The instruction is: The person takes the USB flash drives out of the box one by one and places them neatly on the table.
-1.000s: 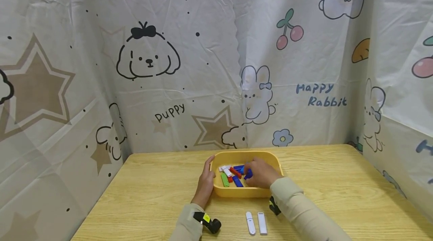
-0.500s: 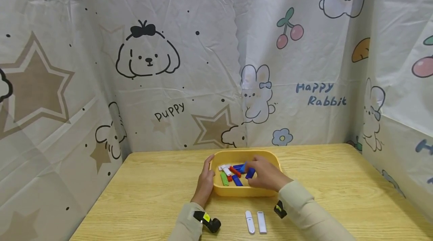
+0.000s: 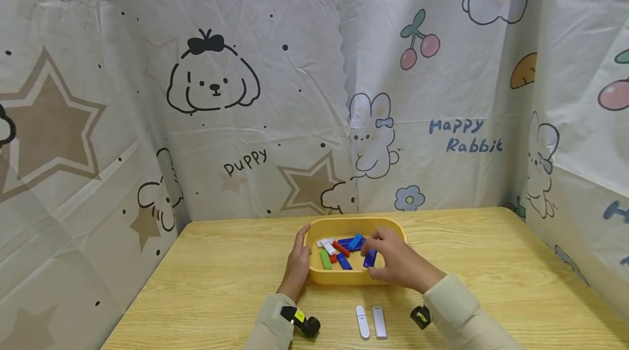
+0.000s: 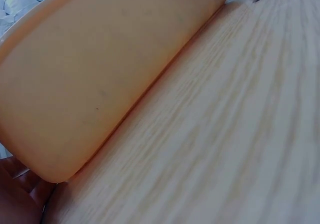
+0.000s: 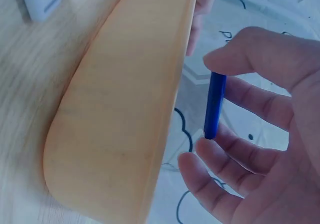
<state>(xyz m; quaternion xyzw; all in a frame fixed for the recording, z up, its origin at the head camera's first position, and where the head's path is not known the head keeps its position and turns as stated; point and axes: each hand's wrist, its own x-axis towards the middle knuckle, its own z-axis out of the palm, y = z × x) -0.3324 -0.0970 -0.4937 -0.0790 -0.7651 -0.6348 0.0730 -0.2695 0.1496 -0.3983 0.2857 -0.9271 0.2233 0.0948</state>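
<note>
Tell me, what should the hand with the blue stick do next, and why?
Probably carry it toward the near edge and set it beside the two white plastic sticks on the wooden table. The right hand already pinches the dark blue plastic stick above the yellow plastic tray, which the left hand steadies.

Right hand (image 3: 393, 262) lifted dark blue piece (image 3: 369, 258) off pile, drawing back toward tray's (image 3: 344, 279) near wall.
</note>
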